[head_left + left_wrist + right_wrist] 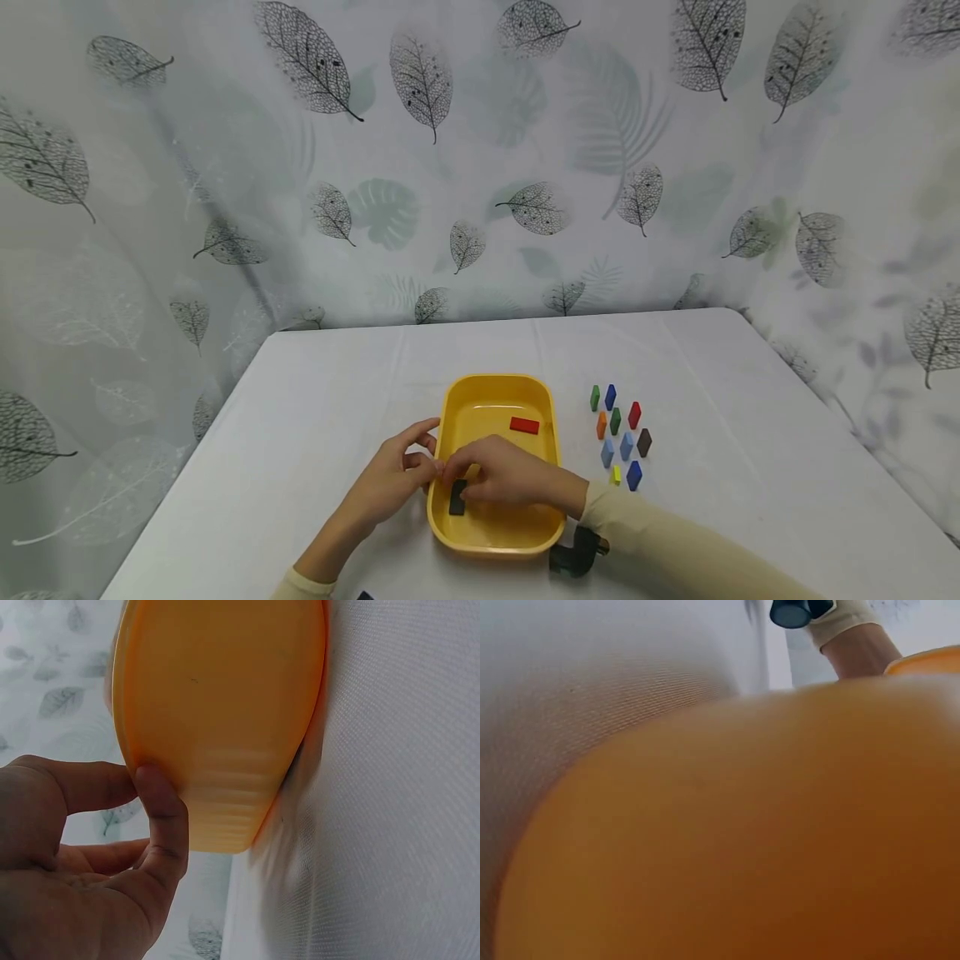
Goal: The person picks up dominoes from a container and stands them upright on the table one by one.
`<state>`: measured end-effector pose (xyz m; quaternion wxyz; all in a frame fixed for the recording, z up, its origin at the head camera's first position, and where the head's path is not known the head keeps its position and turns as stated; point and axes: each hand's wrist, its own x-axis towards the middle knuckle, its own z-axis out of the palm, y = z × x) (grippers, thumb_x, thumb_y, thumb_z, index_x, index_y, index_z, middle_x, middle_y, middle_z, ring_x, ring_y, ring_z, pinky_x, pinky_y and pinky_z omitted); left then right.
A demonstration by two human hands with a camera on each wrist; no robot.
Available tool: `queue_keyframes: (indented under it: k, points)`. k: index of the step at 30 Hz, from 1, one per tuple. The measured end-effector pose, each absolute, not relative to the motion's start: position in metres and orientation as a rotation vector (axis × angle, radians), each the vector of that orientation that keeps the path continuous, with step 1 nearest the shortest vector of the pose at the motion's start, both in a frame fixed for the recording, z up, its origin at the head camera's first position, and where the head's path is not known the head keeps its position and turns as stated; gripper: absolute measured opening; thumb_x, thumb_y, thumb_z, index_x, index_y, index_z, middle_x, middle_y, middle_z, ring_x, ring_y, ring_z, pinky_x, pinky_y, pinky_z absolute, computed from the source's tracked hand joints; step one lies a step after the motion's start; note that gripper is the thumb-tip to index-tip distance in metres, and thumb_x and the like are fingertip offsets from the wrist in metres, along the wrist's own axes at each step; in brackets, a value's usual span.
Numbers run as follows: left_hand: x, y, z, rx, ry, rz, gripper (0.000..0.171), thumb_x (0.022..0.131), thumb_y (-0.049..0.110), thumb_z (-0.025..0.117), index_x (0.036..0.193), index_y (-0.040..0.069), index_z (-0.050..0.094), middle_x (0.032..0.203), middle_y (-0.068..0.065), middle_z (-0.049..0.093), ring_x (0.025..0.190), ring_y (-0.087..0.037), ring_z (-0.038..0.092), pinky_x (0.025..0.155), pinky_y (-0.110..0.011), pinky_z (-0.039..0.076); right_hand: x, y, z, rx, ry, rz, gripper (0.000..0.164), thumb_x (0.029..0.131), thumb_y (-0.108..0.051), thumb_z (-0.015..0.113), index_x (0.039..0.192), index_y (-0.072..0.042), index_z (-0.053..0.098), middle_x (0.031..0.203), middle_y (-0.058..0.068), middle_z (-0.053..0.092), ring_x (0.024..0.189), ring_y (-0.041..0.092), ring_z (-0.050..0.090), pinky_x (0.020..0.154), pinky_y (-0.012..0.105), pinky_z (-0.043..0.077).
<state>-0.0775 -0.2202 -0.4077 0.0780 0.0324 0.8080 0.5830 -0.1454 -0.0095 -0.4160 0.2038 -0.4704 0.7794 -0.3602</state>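
Note:
A yellow tray (pixel 498 550) stands on the white table. My left hand (pixel 393 479) pinches its left rim between thumb and finger; the left wrist view shows this hand (pixel 112 855) against the tray's outer wall (pixel 232 712). Inside the tray, my right hand (pixel 502 472) reaches to a black block (pixel 457 500), its thumb and finger at the block's sides. The fingertips are partly hidden. A red block (pixel 524 426) lies flat near the tray's right wall. In the right wrist view the tray's wall (pixel 727 825) fills most of the frame and hides the right hand.
Right of the tray stand several small upright blocks in rows, among them a green block (pixel 595 397), a red block (pixel 634 415), a brown block (pixel 644 442) and a yellow block (pixel 616 475). Leaf-print cloth (pixel 465 167) hangs behind the white table (pixel 337 375).

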Motion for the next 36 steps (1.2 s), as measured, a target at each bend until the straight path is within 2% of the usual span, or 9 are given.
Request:
queue_keyframes:
  k: [5, 10, 14, 17, 21, 29, 36]
  points:
    - [-0.0773, -0.2200, -0.4078, 0.103, 2.429, 1.740, 0.059, 0.095, 0.005, 0.067, 0.152, 0.001, 0.048, 0.115, -0.013, 0.052, 0.075, -0.022, 0.059, 0.063, -0.024, 0.047, -0.1448, -0.0111, -0.4168, -1.380, 2.215, -0.884, 0.030, 0.088, 0.000, 0.079, 0.110, -0.019, 0.079, 0.103, -0.018, 0.070, 0.098, 0.007, 0.061, 0.097, 0.026, 0.047]
    - [-0.0782, -0.2200, -0.4076, 0.103, 2.435, 1.734, 0.059, 0.096, 0.005, 0.067, 0.152, 0.001, 0.048, 0.115, -0.013, 0.053, 0.075, -0.022, 0.060, 0.064, -0.025, 0.049, -0.1440, -0.0110, -0.4162, -1.436, 2.227, -0.817, 0.037, 0.080, 0.007, 0.078, 0.107, -0.017, 0.078, 0.102, -0.015, 0.069, 0.091, 0.005, 0.057, 0.088, 0.022, 0.047]
    - [-0.0792, -0.2197, -0.4083, 0.110, 2.422, 1.741, 0.060, 0.096, 0.004, 0.066, 0.152, 0.000, 0.047, 0.115, -0.014, 0.053, 0.076, -0.022, 0.060, 0.066, -0.027, 0.050, -0.1441, -0.0097, -0.4164, -1.429, 2.220, -0.787, 0.035, 0.078, 0.009, 0.080, 0.104, -0.014, 0.078, 0.096, -0.011, 0.063, 0.083, 0.005, 0.053, 0.077, 0.020, 0.047]
    - [-0.0791, -0.2193, -0.4083, 0.108, 2.416, 1.743, 0.060, 0.096, 0.004, 0.067, 0.152, 0.000, 0.047, 0.115, -0.014, 0.052, 0.076, -0.022, 0.060, 0.067, -0.027, 0.051, -0.1441, -0.0093, -0.4168, -1.386, 2.225, -0.781, 0.028, 0.081, 0.005, 0.082, 0.101, -0.013, 0.077, 0.090, -0.010, 0.060, 0.078, 0.005, 0.051, 0.071, 0.020, 0.047]
    - [-0.0782, -0.2191, -0.4075, 0.091, 2.412, 1.745, 0.060, 0.096, 0.004, 0.067, 0.152, 0.001, 0.047, 0.115, -0.013, 0.052, 0.076, -0.022, 0.060, 0.068, -0.027, 0.052, -0.1434, -0.0111, -0.4186, -1.370, 2.240, -0.756, 0.020, 0.083, -0.003, 0.086, 0.098, -0.013, 0.076, 0.086, -0.012, 0.059, 0.077, 0.004, 0.052, 0.073, 0.019, 0.048]
    - [-0.0767, -0.2187, -0.4074, 0.090, 2.404, 1.747, 0.062, 0.095, 0.004, 0.067, 0.153, 0.001, 0.046, 0.117, -0.013, 0.051, 0.077, -0.022, 0.060, 0.066, -0.028, 0.052, -0.1420, -0.0129, -0.4219, -1.469, 2.254, -0.669, 0.021, 0.087, -0.010, 0.085, 0.107, -0.012, 0.078, 0.089, -0.012, 0.059, 0.079, 0.002, 0.054, 0.074, 0.015, 0.048]
    - [-0.0773, -0.2188, -0.4070, 0.076, 2.399, 1.749, 0.062, 0.095, 0.005, 0.068, 0.153, 0.002, 0.046, 0.117, -0.013, 0.052, 0.076, -0.023, 0.060, 0.065, -0.028, 0.051, -0.1384, -0.0132, -0.4154, -1.487, 2.297, -0.610, 0.019, 0.087, -0.014, 0.085, 0.103, -0.013, 0.076, 0.085, -0.013, 0.058, 0.076, 0.002, 0.053, 0.071, 0.015, 0.048]
